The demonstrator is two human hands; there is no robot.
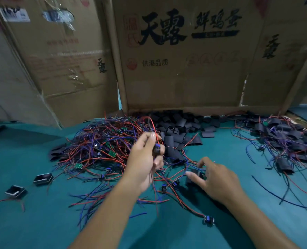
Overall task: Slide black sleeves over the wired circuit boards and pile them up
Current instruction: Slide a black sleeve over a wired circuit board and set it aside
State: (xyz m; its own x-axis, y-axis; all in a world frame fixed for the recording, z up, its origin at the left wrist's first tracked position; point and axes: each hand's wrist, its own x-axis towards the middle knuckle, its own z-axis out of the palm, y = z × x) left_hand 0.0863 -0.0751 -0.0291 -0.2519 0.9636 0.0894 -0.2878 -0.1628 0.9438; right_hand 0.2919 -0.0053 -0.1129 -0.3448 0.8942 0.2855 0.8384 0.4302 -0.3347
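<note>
The left hand (145, 159) grips a wired circuit board (156, 149) by its leads; just right of it, the right hand (215, 178) pinches a black sleeve (196, 175) off the table. Next, judged: mouth to board, then slide.

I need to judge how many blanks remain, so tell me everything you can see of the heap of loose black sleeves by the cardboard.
The heap of black sleeves lies on the teal tabletop, against the foot of the printed cardboard box. They are short, flattened tube pieces, matte and dark, looking like rubbery plastic, tumbled at all angles and overlapping. Its left edge meets the tangle of red and blue wired boards. Neither hand touches it. The count cannot be told.
</note>
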